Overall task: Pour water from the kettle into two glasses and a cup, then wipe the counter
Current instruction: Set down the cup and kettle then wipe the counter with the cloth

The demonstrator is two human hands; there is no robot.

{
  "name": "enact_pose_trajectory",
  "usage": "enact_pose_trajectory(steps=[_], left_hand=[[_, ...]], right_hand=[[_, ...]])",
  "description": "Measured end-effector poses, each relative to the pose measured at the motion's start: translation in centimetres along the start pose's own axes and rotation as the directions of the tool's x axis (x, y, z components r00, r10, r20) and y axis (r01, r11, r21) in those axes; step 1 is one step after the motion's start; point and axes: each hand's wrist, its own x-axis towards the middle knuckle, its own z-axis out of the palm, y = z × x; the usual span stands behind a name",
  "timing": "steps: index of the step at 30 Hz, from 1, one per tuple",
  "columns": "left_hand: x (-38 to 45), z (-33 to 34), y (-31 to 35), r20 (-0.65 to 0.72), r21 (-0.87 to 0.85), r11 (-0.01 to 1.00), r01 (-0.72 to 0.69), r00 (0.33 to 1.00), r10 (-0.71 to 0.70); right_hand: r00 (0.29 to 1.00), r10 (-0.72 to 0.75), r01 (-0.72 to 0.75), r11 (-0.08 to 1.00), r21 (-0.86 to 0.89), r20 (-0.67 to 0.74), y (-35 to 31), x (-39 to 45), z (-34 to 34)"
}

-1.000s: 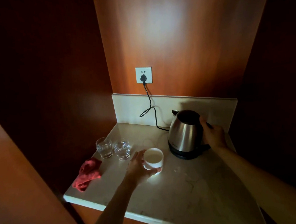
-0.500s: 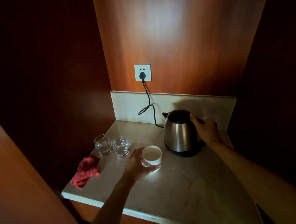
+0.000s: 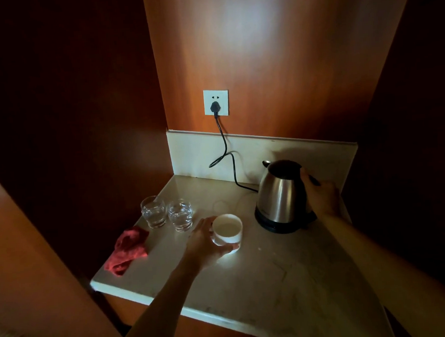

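kettle (image 3: 281,193): no brand or lettering legible on the steel body or black base
cup (image 3: 227,229): plain white, no print
glasses (image 3: 167,213): clear, unmarked
wall socket (image 3: 216,102): blank white plate, no markings to read
red cloth (image 3: 127,249): no tag or label visible

The left hand (image 3: 204,243) reaches from bottom centre, fingers curled around the white cup (image 3: 227,229); the right hand (image 3: 322,198), at centre right, grips the kettle handle (image 3: 311,179).
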Motion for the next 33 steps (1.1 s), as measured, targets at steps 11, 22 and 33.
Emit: enact_pose_trajectory(steps=[11,22,33], left_hand=[[5.6,-0.1,3.7,-0.188,-0.047,0.996,0.07,0.979,-0.078],[14.9,0.7,1.6,-0.198,0.051,0.965,0.258,0.95,-0.243],[19.1,0.6,-0.4,-0.237,0.186,0.9,0.394,0.907,-0.348]], right_hand=[[1.0,0.024,-0.024,1.0,0.006,-0.013,-0.3,-0.1,0.3],[0.999,0.023,-0.021,0.999,0.038,-0.045,0.5,0.5,1.0],[0.998,0.015,-0.011,0.997,0.073,-0.059,1.0,1.1,1.2]])
